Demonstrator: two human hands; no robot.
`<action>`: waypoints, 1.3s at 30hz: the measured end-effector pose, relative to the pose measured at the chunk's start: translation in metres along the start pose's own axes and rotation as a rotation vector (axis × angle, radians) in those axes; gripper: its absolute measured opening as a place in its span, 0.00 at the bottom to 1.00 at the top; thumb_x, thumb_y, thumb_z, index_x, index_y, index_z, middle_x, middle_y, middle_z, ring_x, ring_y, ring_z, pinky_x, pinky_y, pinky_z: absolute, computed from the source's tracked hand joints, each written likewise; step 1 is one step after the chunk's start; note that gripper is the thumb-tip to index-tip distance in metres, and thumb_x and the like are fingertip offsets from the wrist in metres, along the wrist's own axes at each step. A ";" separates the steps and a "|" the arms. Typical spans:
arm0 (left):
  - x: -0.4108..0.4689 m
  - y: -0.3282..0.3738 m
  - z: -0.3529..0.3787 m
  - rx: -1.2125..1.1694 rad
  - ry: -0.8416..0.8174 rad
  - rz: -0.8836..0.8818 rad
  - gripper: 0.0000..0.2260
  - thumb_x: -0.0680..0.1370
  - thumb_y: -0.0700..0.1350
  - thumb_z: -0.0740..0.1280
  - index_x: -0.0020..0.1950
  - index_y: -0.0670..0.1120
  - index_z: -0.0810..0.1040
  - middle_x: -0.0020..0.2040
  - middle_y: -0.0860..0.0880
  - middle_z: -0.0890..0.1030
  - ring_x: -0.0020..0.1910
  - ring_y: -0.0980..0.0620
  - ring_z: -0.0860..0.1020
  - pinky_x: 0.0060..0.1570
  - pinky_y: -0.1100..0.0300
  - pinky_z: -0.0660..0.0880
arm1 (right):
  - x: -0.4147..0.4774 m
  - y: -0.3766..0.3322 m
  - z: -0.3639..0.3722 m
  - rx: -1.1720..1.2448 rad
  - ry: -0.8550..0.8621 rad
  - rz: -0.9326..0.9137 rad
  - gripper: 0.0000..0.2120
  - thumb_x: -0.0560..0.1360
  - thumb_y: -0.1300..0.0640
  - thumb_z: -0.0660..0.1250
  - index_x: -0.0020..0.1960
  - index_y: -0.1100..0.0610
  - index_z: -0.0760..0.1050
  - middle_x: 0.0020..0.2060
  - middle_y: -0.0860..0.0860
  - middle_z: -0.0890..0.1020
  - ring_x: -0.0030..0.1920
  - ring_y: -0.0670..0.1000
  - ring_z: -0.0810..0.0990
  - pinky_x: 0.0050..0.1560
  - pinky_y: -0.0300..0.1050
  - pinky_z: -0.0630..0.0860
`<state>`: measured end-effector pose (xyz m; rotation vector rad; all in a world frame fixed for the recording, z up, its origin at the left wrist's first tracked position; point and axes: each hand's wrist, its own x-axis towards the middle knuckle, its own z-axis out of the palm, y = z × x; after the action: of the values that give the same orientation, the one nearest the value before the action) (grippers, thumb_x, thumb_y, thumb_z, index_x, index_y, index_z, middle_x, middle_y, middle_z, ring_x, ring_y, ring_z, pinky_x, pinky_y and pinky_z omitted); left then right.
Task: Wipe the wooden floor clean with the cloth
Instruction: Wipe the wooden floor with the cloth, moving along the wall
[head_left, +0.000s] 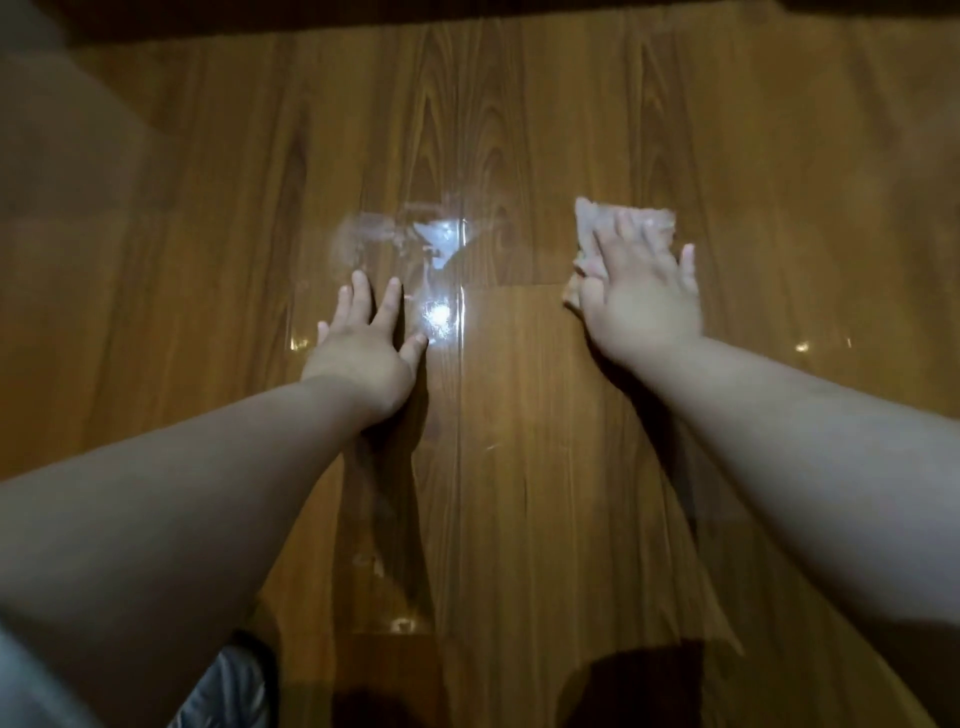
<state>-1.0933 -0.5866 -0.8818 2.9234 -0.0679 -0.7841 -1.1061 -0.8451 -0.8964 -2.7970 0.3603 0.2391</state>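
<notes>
My right hand (641, 304) presses the cloth (589, 221) on the wooden floor (519, 441), fingers straight. My left hand (363, 345) lies flat, fingers spread, beside a perhaps wet patch (400, 239).

Wooden floor (519, 130) lies open ahead — grey bulk (57, 145) left.

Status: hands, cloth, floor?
Right hand flat on cloth, pressing it to floor. Left hand flat on bare floor, holding nothing. Shiny smear ahead of left hand; cloth not on it.

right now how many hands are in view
2. The left hand rests flat on the brown wooden floor; the right hand presses the pale crumpled cloth.
</notes>
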 end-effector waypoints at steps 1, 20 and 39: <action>-0.001 0.001 -0.001 -0.023 0.010 -0.005 0.32 0.82 0.60 0.52 0.78 0.52 0.38 0.78 0.50 0.35 0.77 0.50 0.39 0.74 0.49 0.44 | 0.011 -0.017 0.003 0.027 0.004 0.042 0.32 0.78 0.49 0.53 0.79 0.46 0.46 0.79 0.49 0.51 0.78 0.53 0.47 0.75 0.59 0.40; 0.027 0.071 0.006 0.012 0.271 0.172 0.25 0.82 0.60 0.49 0.79 0.57 0.51 0.80 0.50 0.47 0.78 0.46 0.41 0.72 0.41 0.36 | 0.025 0.007 0.019 -0.079 0.114 0.207 0.33 0.78 0.39 0.45 0.79 0.49 0.48 0.79 0.56 0.46 0.78 0.54 0.43 0.75 0.58 0.38; -0.001 0.029 0.013 0.032 0.228 0.636 0.23 0.81 0.53 0.52 0.76 0.50 0.63 0.76 0.51 0.62 0.76 0.51 0.58 0.74 0.56 0.47 | 0.025 0.006 0.020 -0.106 0.134 0.215 0.32 0.78 0.39 0.44 0.79 0.49 0.47 0.79 0.56 0.46 0.78 0.54 0.42 0.76 0.59 0.39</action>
<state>-1.1013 -0.6169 -0.8890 2.7219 -0.9325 -0.3449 -1.0861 -0.8494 -0.9219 -2.8858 0.7011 0.1207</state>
